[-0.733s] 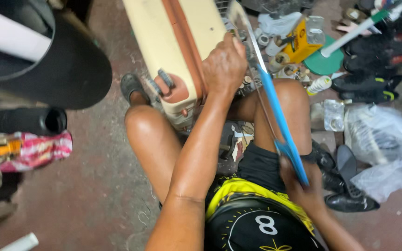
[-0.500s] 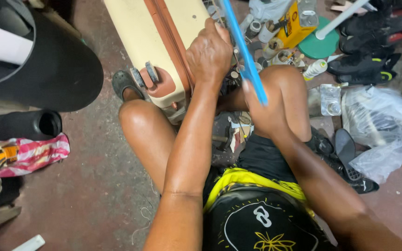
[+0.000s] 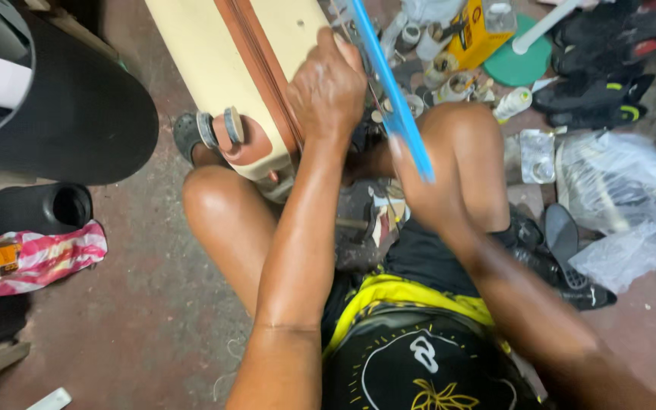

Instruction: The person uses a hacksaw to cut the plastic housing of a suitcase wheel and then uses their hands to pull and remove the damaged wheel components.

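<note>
a cream suitcase [image 3: 214, 61] with a brown zip band is seen lying on the floor between the seated person's knees, its wheeled corner [image 3: 229, 133] turned toward the body. the left hand [image 3: 328, 91] is pressed down on the case's edge beside the zip band, its grip closed around that edge as far as can be told. the right hand [image 3: 427, 190] is held lower, near the right knee, and its grip is closed on the near end of a long blue strip [image 3: 389, 83], which is stretched taut and slanted up past the left hand toward the top of the case. where the strip ends cannot be told.

the step in hand is judged to be a tensioning or drawing of the strip along the case edge while the case is steadied. for the next move, a firm hold on the case and a straight, even pull along the strip's line would be called for, so that it is not twisted.

a yellow tin [image 3: 476, 34], small bottles [image 3: 514, 102], black shoes [image 3: 601, 53] and a clear plastic bag [image 3: 624, 205] are scattered on the floor [image 3: 138, 304] at the right.
</note>
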